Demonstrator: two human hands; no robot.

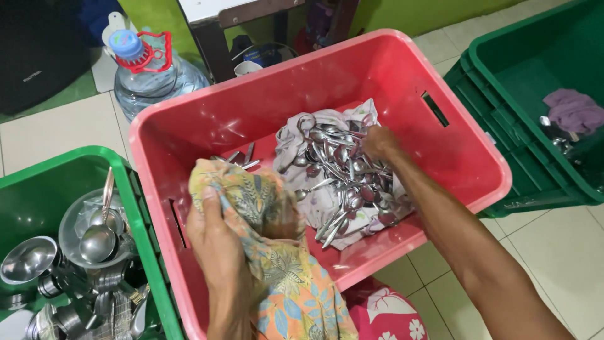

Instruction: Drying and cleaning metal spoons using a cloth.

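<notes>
A red plastic crate [402, 69] stands in front of me on the floor. Inside it lies a pale cloth [324, 201] covered with a heap of several steel spoons [343, 173]. My right hand [379, 142] reaches into the far side of the heap, fingers closed among the spoons; which spoon it holds is hidden. My left hand [217, 245] grips a bunched orange and yellow patterned cloth [277, 252] over the crate's near left corner. A few spoon handles [242, 157] poke out behind that cloth.
A green crate [141, 214] at my left holds steel bowls and a ladle [100, 236]. Another green crate [503, 82] at the right holds a purple cloth [574, 110]. A large water bottle [151, 72] stands behind the red crate. Tiled floor [553, 252] lies at the right.
</notes>
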